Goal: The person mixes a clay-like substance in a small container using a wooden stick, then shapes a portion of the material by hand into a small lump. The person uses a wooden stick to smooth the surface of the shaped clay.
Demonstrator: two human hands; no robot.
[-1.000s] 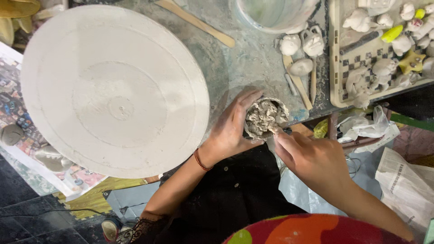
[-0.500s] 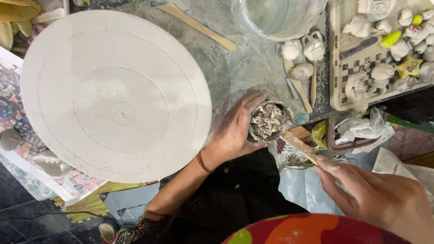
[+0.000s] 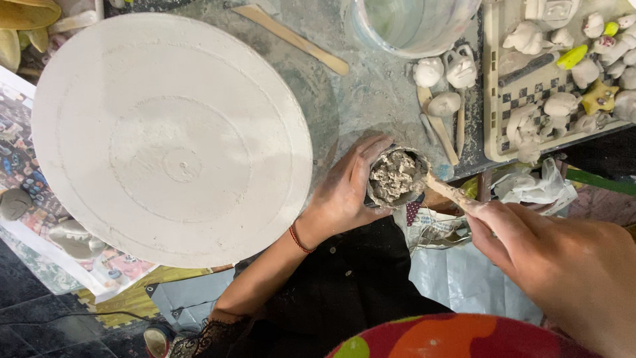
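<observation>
Left hand (image 3: 344,192) grips a small clay-filled cup (image 3: 396,178) at the bench (image 3: 371,93) edge, at 3 o'clock of the big plaster disc (image 3: 172,139). Right hand (image 3: 556,258) clenches a wooden stick (image 3: 445,189), tip in the clay. Cup looks full and lumpy; disc bare.

Left hand (image 3: 344,192) and right hand (image 3: 556,258) in closed grip

A clay-filled cup (image 3: 395,178) sits right of the round wheel (image 3: 172,132), with a figurine tray (image 3: 493,99) farther right.
</observation>
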